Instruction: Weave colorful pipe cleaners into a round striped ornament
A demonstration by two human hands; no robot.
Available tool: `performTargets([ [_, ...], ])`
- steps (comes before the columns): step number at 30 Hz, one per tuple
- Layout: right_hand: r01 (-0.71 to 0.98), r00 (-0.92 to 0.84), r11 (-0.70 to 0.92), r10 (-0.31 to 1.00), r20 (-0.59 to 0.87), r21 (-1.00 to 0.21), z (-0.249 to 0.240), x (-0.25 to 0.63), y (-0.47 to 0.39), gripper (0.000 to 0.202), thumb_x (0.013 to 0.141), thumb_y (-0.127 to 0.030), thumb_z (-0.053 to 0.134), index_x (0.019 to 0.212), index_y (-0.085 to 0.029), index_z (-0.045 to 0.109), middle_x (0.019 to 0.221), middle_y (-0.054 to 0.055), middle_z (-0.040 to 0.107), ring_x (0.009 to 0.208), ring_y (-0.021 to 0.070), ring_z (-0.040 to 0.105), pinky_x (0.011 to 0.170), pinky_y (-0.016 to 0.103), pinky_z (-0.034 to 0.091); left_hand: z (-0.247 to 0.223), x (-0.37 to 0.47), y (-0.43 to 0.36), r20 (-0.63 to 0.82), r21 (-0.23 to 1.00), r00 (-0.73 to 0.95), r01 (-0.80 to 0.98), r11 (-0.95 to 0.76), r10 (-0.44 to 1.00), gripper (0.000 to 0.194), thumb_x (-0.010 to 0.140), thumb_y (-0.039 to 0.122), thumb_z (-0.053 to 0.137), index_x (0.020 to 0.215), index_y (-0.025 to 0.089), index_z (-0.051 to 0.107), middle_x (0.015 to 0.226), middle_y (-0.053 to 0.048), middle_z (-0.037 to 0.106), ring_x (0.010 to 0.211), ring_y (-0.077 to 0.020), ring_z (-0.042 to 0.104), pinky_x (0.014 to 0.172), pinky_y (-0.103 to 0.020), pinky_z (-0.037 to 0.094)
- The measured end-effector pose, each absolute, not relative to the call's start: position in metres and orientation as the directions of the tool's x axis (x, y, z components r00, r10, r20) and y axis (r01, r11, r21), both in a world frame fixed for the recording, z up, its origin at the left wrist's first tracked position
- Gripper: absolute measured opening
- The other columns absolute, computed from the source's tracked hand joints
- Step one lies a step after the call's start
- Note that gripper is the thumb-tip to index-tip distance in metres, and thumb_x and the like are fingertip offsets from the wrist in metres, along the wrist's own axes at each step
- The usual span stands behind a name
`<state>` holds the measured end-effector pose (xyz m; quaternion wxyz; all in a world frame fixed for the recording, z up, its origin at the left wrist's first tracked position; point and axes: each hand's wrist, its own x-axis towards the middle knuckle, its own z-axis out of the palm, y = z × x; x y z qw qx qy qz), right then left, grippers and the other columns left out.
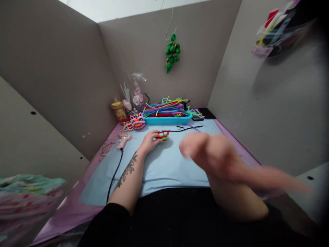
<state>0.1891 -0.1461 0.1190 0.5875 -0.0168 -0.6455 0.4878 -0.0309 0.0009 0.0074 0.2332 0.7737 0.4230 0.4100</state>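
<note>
My left hand (151,140) rests on the blue cloth, its fingers closed on a small red and green pipe-cleaner piece (163,136). Part of that piece is hidden by the fingers. Close to the camera on the right, my right hand (216,152) is lifted above the table and smeared by motion; whether anything is in it cannot be made out. A black pipe cleaner (189,128) lies just beyond the piece. Behind it stands a blue tray (167,120) heaped with pipe cleaners (164,109) in many colours.
Left of the cloth (177,171) lie a pink glue gun (124,140) with a black cord and a coiled cable (108,148). Fuzzy animal-face pieces (138,121) sit beside the tray, near a cup (119,111). A dark phone (207,113) lies back right. Grey partitions enclose the table.
</note>
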Motion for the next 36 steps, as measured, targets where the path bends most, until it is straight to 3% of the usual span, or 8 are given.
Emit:
performTargets([
  [4,-0.172,-0.094,0.523,0.835,0.542,-0.835,0.064,0.171,-0.035,0.038,0.076,-0.06,0.055,0.087,-0.023,0.055,0.105,0.006,0.058,0.097,0.0216,0.053,0.092,0.041,0.041,0.011,-0.029,0.003,0.185,0.98,0.064,-0.09,-0.179,0.981,0.03,0.077,0.039,0.063,0.095,0.015,0.064,0.087,-0.006,0.067,0.08,-0.0197,0.063,0.075,-0.036,0.051],
  [6,-0.048,-0.045,0.401,0.914,0.403,-0.915,0.034,0.164,-0.005,0.041,0.073,-0.055,0.06,0.097,-0.023,0.054,0.105,0.007,0.057,0.095,0.0215,0.053,0.09,0.042,0.041,0.012,-0.029,0.004,0.056,0.931,0.135,-0.366,-0.003,0.989,0.034,0.078,0.038,0.063,0.105,0.017,0.061,0.095,-0.006,0.067,0.081,-0.0188,0.064,0.074,-0.034,0.052],
  [10,-0.113,-0.187,0.283,0.935,0.3,-0.952,-0.003,0.153,0.007,0.059,0.065,-0.045,0.07,0.115,-0.024,0.047,0.12,0.009,0.052,0.095,0.0203,0.055,0.083,0.038,0.046,0.016,-0.028,0.004,-0.066,0.786,0.201,-0.593,0.175,0.977,0.027,0.084,0.032,0.056,0.104,0.015,0.061,0.099,-0.007,0.068,0.086,-0.0185,0.065,0.077,-0.032,0.052],
  [15,-0.273,-0.248,0.16,0.941,0.23,-0.949,-0.005,0.149,0.003,0.058,0.062,-0.037,0.073,0.113,-0.025,0.049,0.108,0.006,0.06,0.084,0.0172,0.059,0.069,0.029,0.048,0.014,-0.023,0.002,-0.072,0.773,0.267,-0.594,0.223,0.961,0.028,0.086,0.032,0.052,0.105,0.014,0.061,0.101,-0.009,0.068,0.088,-0.019,0.064,0.078,-0.033,0.052],
  [20,-0.429,-0.267,0.05,0.947,0.18,-0.902,-0.003,0.154,0.006,0.054,0.058,-0.03,0.074,0.107,-0.025,0.051,0.092,0.002,0.065,0.073,0.0147,0.06,0.06,0.024,0.044,0.009,-0.021,0.003,0.025,0.844,0.231,-0.527,0.104,0.973,0.026,0.078,0.028,0.065,0.101,0.015,0.061,0.096,-0.006,0.067,0.075,-0.0134,0.063,0.066,-0.024,0.05],
  [26,-0.398,-0.323,0.038,0.929,0.179,-0.917,-0.01,0.151,0.009,0.056,0.053,-0.018,0.07,0.106,-0.022,0.054,0.092,0.004,0.066,0.079,0.0181,0.062,0.063,0.027,0.046,0.015,-0.025,-0.001,0.109,0.851,0.223,-0.525,0.025,0.969,0.042,0.066,0.025,0.076,0.103,0.017,0.058,0.094,-0.005,0.067,0.074,-0.0137,0.063,0.062,-0.022,0.048],
  [32,-0.143,-0.169,0.322,0.924,0.344,-0.936,-0.016,0.152,0.01,0.054,0.07,-0.034,0.063,0.12,-0.025,0.046,0.127,0.009,0.05,0.097,0.0203,0.058,0.078,0.035,0.049,0.016,-0.022,0.0,0.121,0.842,0.217,-0.539,0.016,0.969,0.047,0.063,0.015,0.077,0.105,0.016,0.057,0.096,-0.006,0.067,0.079,-0.0148,0.064,0.069,-0.024,0.05],
  [36,0.142,-0.242,0.586,0.802,0.546,-0.798,-0.016,0.152,0.004,0.073,0.066,-0.035,0.07,0.132,-0.028,0.038,0.141,0.009,0.034,0.123,0.0265,0.042,0.093,0.041,0.043,0.015,-0.021,-0.001,0.111,0.844,0.29,-0.533,0.064,0.951,0.046,0.064,0.013,0.075,0.106,0.015,0.056,0.101,-0.007,0.065,0.083,-0.0153,0.065,0.074,-0.025,0.051],
])
